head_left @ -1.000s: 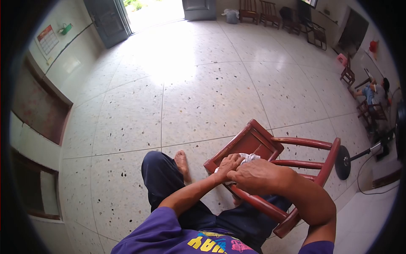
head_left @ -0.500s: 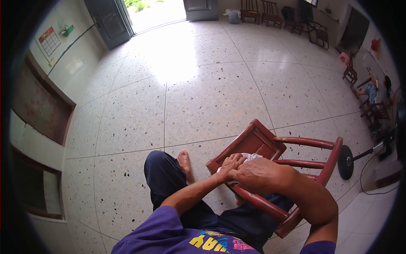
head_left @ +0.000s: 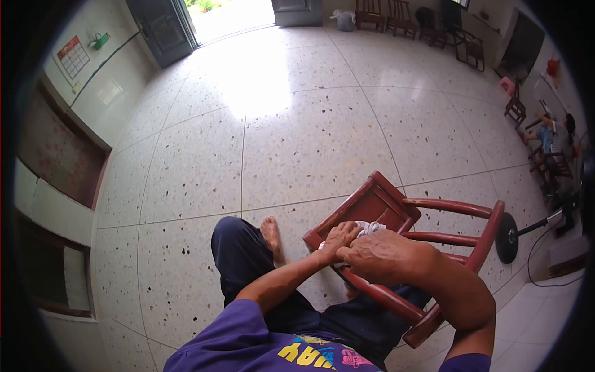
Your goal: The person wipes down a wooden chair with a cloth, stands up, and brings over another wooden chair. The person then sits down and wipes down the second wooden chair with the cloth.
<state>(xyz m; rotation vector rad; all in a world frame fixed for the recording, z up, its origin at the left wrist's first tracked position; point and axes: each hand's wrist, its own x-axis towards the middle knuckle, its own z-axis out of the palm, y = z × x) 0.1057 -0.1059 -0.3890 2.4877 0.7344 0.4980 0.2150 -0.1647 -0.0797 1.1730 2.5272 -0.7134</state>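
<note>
A red wooden chair [head_left: 483, 248] lies tilted across my right leg, its panel facing up and its rails pointing to the right. A white cloth [head_left: 372, 228] is bunched against the panel, partly hidden under my hands. My left hand [head_left: 341, 240] is closed on the cloth at the near edge of the panel. Right beside it, my right hand [head_left: 378, 255] is curled with its knuckles up. Its fingertips are hidden, so what it grips cannot be made out.
A black round stand base [head_left: 507, 238] with a metal pole is just right of the chair. At the far right a person [head_left: 551, 135] sits on a chair. Wooden chairs [head_left: 400, 20] and a grey bin [head_left: 344, 21] line the back wall near an open door [head_left: 164, 31].
The view has shifted slightly. Both hands stay close together at the cloth, with little visible movement. The seated person's arm has changed position.
</note>
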